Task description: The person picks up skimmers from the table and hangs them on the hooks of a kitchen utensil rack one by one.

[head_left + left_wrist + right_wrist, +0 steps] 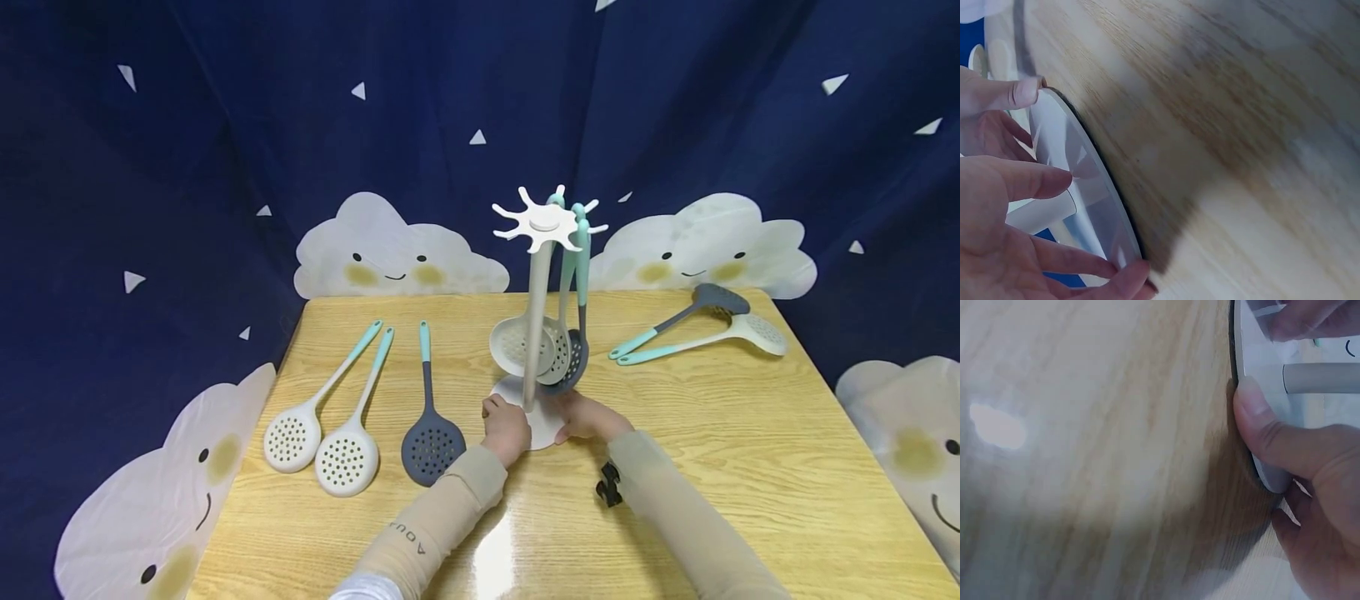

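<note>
A white utensil stand with a round base, a pole and a hooked top stands near the middle of the table. My left hand holds the left side of its base, fingers at the rim. On the right side, my right hand grips the base, its thumb pressing over the rim and its other fingers curled at the edge. From the hooks hang a pale round-headed utensil, a light grey slotted spoon and a dark grey slotted spoon, all behind or right of the pole.
On the left lie two white skimmers and a dark grey skimmer. At the far right, a dark slotted turner lies beside a white slotted one. A dark blue curtain hangs behind the wooden table.
</note>
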Demonstrator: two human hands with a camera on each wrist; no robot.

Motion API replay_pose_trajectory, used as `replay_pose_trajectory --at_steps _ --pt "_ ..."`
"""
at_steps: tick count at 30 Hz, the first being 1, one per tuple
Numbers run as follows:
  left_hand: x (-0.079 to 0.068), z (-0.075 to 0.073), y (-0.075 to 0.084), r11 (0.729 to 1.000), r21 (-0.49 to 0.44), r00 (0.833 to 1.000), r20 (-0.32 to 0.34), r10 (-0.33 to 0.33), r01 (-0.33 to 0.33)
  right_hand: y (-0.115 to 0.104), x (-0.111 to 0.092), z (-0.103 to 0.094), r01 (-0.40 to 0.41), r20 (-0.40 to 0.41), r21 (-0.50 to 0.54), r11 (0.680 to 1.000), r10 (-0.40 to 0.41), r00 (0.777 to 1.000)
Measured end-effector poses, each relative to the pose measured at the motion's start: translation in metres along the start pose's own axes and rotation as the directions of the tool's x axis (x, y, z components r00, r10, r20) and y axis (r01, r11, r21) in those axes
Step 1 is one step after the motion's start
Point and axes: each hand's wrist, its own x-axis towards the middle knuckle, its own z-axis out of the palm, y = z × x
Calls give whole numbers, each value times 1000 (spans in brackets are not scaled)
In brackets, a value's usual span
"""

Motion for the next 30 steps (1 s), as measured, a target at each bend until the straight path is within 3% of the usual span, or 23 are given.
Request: replay_pose_trajectory --at_steps 1,2,5,8,12,17,20,24,30 --pt "-1 -2 -1 1000 1 1000 -1 2 -2 0 0 1 12 -12 -3 1000 -12 1000" --pt "-7 -13 -3 1000 -11 999 35 2 -1 1 0 2 38 -34 -15 999 -38 999" --pt "-11 -18 -9 997 -77 1000 25 -7 9 2 -3 7 97 -99 -41 994 -101 990" --pt "-10 -20 -16 988 -152 1000 12 -7 8 3 -7 14 161 -186 -101 982 -178 966" --pt "-3 -21 -27 964 -266 1000 8 12 -9 -2 -11 27 170 -284 -132 977 -202 937" --pt "7 -29 -43 910 -414 997 54 57 -30 -17 -15 47 32 -354 -41 999 -44 934" --pt "14 -32 -49 887 -461 991 96 94 -39 -29 -16 58 -42 -431 57 998 62 900" --pt "25 -32 -52 888 -452 984 108 142 -79 -46 -15 66 -107 -496 163 981 175 851" --pt "37 -30 -52 880 -449 970 100 221 -154 -57 -13 71 -262 -476 115 958 285 832"
